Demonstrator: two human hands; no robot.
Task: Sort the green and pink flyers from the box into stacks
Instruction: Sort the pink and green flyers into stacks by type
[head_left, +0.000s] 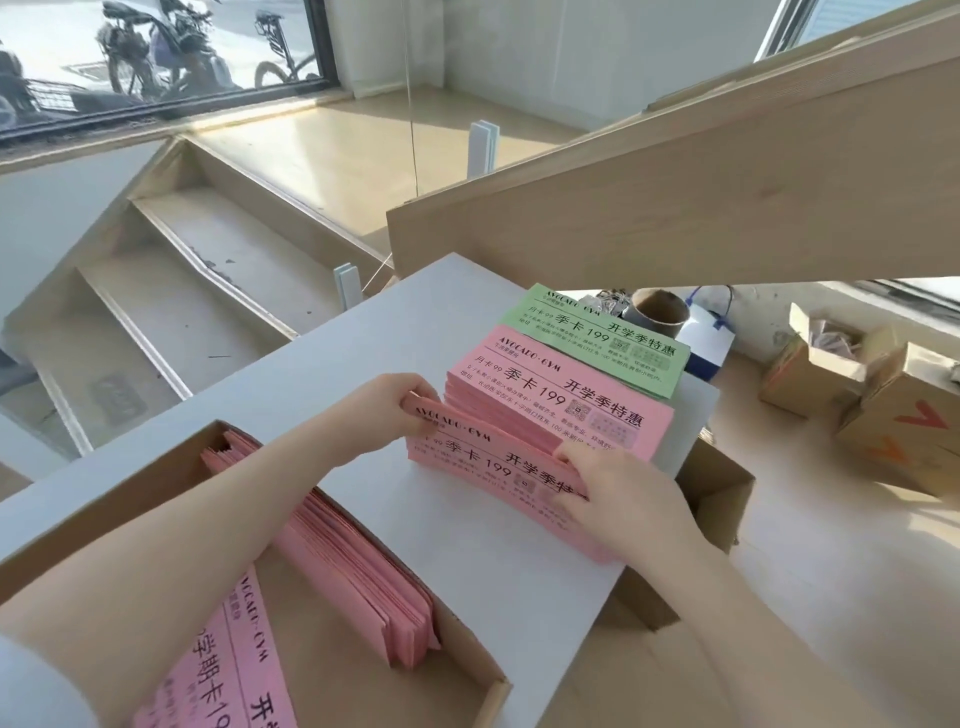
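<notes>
I hold a bundle of pink flyers (483, 465) on the white board (322, 364), tilted against a tall pink stack (566, 395). My left hand (384, 415) grips the bundle's far left end. My right hand (623, 499) holds its right end, fingers curled over the top edge. Behind the pink stack lies a green stack (602, 338). The cardboard box (457, 675) at my lower left holds more pink flyers (353, 566) standing on edge, and flat pink ones (228, 665) lie under my left forearm.
Wooden stairs (182, 291) drop away to the left. A slanted wooden beam (675, 171) crosses overhead at right. Open cardboard boxes (872, 395) sit on the floor at right. A cardboard tube (660, 312) and a white-blue object (709, 343) stand behind the green stack.
</notes>
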